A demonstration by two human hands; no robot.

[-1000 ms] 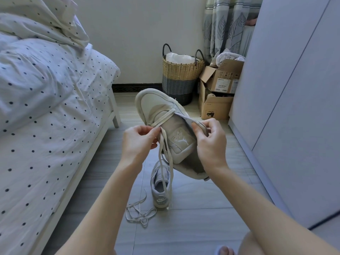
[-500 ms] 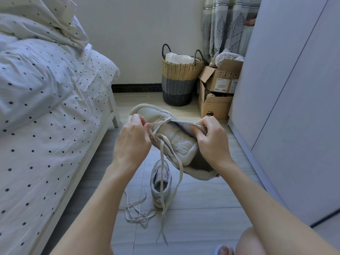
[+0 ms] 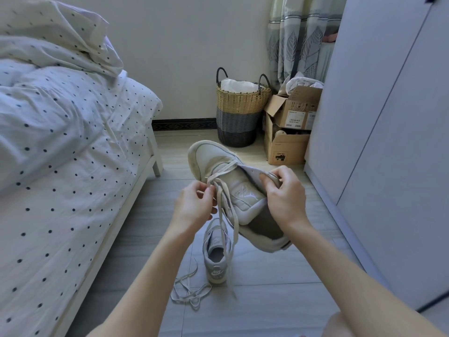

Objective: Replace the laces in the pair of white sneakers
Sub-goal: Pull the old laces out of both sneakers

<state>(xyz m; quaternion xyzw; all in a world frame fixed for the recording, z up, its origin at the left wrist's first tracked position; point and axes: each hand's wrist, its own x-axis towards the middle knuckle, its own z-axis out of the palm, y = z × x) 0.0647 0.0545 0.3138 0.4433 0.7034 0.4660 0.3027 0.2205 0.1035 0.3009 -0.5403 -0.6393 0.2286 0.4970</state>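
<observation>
Two hands are engaged: the white leather high-top sneaker (image 3: 233,190) is held above the floor, its eyelet flap pinched by the right hand (image 3: 283,190). The flat cream lace (image 3: 224,207) is pinched by the left hand (image 3: 194,205). Lacing of the lower eyelets is judged in hand; threading the next eyelet is required.

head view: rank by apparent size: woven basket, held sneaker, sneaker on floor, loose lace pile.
1. held sneaker, though nearness inflates it
2. woven basket
3. sneaker on floor
4. loose lace pile, close to 3, unsure

Two sneakers (image 3: 226,171) (image 3: 217,256), two boxes (image 3: 295,108) (image 3: 286,148), one basket (image 3: 240,110).
</observation>
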